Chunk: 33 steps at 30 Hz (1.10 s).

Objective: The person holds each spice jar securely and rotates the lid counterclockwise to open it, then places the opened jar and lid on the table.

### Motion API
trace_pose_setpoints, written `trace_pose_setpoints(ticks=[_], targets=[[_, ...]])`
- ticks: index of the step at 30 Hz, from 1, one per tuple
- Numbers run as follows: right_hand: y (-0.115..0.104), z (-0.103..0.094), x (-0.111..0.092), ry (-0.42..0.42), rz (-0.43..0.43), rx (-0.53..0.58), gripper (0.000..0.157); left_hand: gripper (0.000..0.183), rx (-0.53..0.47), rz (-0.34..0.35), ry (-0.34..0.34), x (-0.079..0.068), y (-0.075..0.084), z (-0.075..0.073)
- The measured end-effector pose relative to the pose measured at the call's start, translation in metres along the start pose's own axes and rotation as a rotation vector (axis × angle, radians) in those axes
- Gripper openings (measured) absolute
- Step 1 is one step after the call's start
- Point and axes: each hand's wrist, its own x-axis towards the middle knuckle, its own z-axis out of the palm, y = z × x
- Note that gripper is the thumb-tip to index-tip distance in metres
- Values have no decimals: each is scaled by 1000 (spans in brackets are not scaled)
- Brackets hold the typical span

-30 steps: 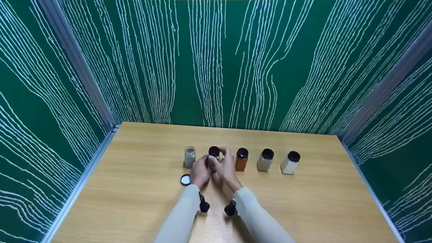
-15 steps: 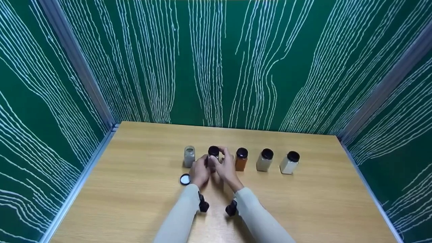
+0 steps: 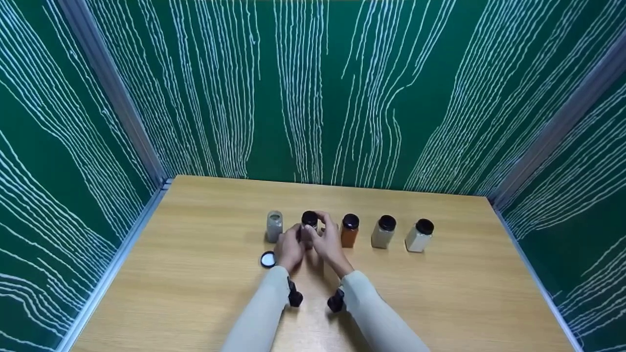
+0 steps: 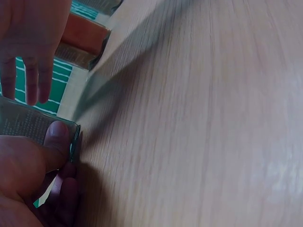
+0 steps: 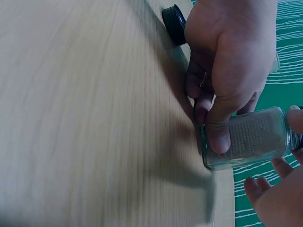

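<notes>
A square glass jar with a printed label stands upright between both hands. My left hand grips it low, the thumb lying across the label near the base. Above, my right hand pinches its black lid with thumb and forefinger at the neck. The other right-hand fingers hang free of the glass in the left wrist view. Just left of this pair is an uncapped jar with greyish contents. Its mouth faces up. A loose black lid lies near my left hand, white inside up.
To the right stand an orange-filled jar, a pale grey one and a whitish one, all black-lidded. They share the wooden table. Green panels with white wavy lines rise behind it and on both sides.
My right wrist has shifted very slightly to the right. Both hands keep their hold on the jar and its lid, and the other jars stand where they were.
</notes>
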Motion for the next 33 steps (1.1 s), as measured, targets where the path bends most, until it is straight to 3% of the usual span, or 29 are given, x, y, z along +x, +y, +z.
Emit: trace_pose_setpoints(ticks=[14,33], targets=[[0,0,0,-19,-33,28,39,35,6,-1,-4,-1,0,-1],[-1,-2,1,-29,24,14,43,33,3,-30,-14,2,1,1]])
